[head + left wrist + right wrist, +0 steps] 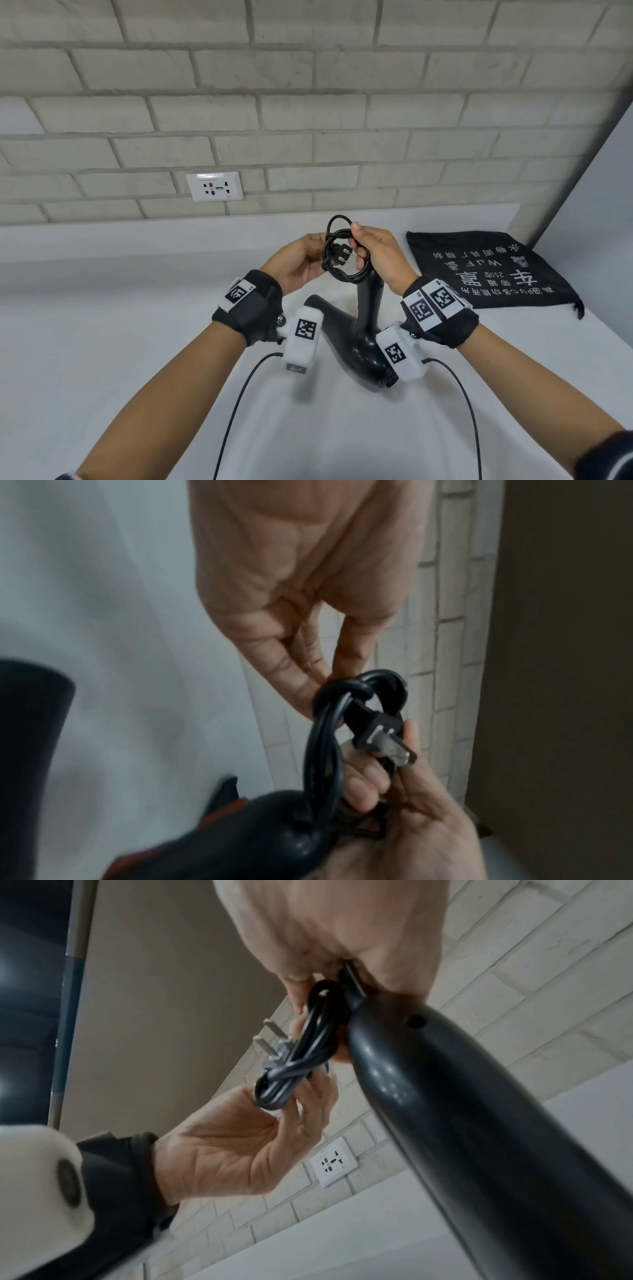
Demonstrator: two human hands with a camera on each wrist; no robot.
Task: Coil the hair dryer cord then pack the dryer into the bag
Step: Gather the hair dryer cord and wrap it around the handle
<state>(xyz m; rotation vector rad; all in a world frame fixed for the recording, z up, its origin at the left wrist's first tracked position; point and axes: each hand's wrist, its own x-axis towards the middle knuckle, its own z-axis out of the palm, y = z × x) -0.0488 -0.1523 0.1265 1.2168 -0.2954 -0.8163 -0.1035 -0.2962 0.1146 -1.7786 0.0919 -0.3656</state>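
The black hair dryer [356, 339] hangs or rests low over the white counter, handle [445, 1110] pointing up toward my hands; I cannot tell whether it touches. Its black cord [342, 255] is wound into a small coil at the handle's end, with the two-pin plug [380, 739] poking through the middle. My right hand [359, 248] grips the coil with fingers curled through the loops [369, 780]. My left hand [317, 255] pinches the coil's far end between thumb and nearly straight fingers [308, 1096]. The black drawstring bag [486, 270] lies flat to the right.
A brick wall with a white socket plate [214, 186] stands behind the counter [120, 342]. A grey side wall [589, 212] closes the right end beside the bag. Thin black cables [236, 404] trail from both wrist cameras over the counter.
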